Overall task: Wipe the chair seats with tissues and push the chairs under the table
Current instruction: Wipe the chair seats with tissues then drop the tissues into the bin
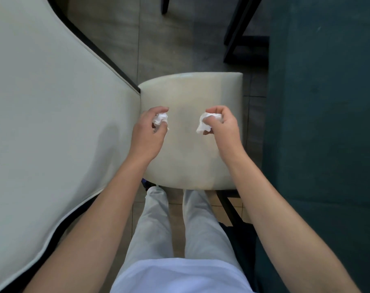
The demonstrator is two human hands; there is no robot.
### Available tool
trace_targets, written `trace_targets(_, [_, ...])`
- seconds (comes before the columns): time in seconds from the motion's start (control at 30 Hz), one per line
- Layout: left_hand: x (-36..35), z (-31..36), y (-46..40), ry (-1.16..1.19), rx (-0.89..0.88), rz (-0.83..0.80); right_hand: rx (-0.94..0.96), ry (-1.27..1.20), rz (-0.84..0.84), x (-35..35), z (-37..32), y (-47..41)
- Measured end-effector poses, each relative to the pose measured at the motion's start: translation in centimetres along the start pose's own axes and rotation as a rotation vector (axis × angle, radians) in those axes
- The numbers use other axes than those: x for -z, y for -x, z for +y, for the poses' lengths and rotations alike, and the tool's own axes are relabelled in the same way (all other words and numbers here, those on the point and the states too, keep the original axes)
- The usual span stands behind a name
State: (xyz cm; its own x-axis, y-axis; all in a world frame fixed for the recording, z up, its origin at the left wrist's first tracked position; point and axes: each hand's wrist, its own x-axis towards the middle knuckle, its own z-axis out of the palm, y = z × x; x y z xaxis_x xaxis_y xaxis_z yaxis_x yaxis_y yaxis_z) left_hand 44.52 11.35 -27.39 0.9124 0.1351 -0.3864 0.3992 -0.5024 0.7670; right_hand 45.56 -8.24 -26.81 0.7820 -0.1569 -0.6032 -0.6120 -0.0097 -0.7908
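A cream chair seat (190, 92) lies straight below me, its tall cream backrest (53, 115) rising along the left side. My left hand (148, 132) hovers over the seat's left part and grips a crumpled white tissue (160, 119). My right hand (222, 125) is over the seat's right part, fingers curled round a second crumpled white tissue (205, 123). Whether the tissues touch the seat cannot be told. The dark teal table (328, 123) runs along the right edge of the view, beside the seat.
Grey floor tiles (158, 39) stretch beyond the seat. Dark furniture legs (241, 34) stand at the top right by the table. My own legs in light trousers (180, 225) are close to the seat's near edge.
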Motion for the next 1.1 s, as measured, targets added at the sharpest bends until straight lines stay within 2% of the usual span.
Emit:
trace_targets(0.13, [2.6, 5.4, 2.1, -0.021, -0.133, 0.013, 0.214, 0.285, 0.033, 1.8, -3.6, 3.3])
trace_targets(0.23, [4.8, 9.1, 4.1, 0.033, -0.183, 0.049, 0.301, 0.227, 0.073, 2.7, -6.5, 6.2])
trace_targets(0.33, [6.7, 11.7, 7.1, 0.023, -0.252, 0.120, 0.414, 0.144, 0.039, 3.6, -8.8, 9.2])
trace_targets(0.57, [11.4, 16.6, 15.2, 0.170, -0.463, 0.163, 0.871, 0.362, 0.068, 4.2, -13.2, 15.8])
trace_targets(0.67, [13.4, 17.2, 18.0, 0.207, -0.529, 0.160, 0.918, 0.335, 0.089, 3.6, -14.2, 19.1])
trace_targets(0.83, [16.7, 16.6, 23.1, 0.325, -0.537, 0.155, 0.971, 0.390, 0.101, 2.0, -13.8, 25.9])
trace_targets(1.03, [21.1, 14.8, 29.1, 0.104, -0.767, 0.285, 1.201, 0.504, 0.222, 0.7, -13.1, 33.2])
trace_targets(1.1, [22.8, 14.1, 30.3, 0.047, -0.794, 0.332, 1.246, 0.522, 0.240, 0.3, -13.1, 34.8])
